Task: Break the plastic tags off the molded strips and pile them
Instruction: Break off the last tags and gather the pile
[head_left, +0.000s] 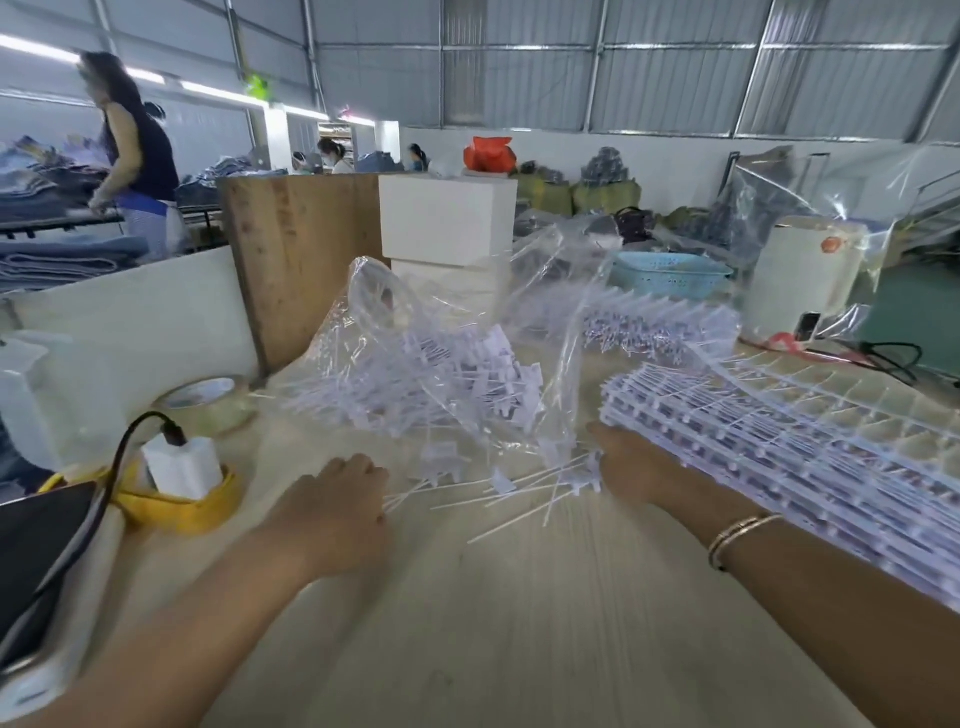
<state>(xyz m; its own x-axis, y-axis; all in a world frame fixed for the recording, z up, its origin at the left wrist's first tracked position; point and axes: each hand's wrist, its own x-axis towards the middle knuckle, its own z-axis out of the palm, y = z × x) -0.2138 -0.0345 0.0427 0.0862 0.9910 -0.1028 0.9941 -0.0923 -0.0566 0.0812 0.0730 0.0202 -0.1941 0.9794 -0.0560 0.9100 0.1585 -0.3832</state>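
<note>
Left of the left hand (340, 512), a yellow tape roll (179, 506) is seen on the desk (519, 623), with a white charger block (182, 470) standing in its centre and a black cable (130, 447) plugged into the top. Beyond that roll, a clear tape roll (208, 400) lies flat. The left hand is laid palm down on the desk, its fingers (363, 467) curled at the near edge of the loose tags (519, 493); whether any tag is held cannot be told. Between the two hands, loose white tags with thin stems are scattered on the desk. Just beyond the fingers of both hands, a clear plastic bag (441, 374) holding a heap of separated tags is found. The right hand (631, 467) is placed against the near left end of a stack of molded strips (753, 447); its fingers are hidden under the stack, so their state cannot be told. A bracelet (740, 538) is worn on the right wrist. Right of the right hand, the stacked strips extend along the desk, with more strips (675, 322) lying beyond them.
</note>
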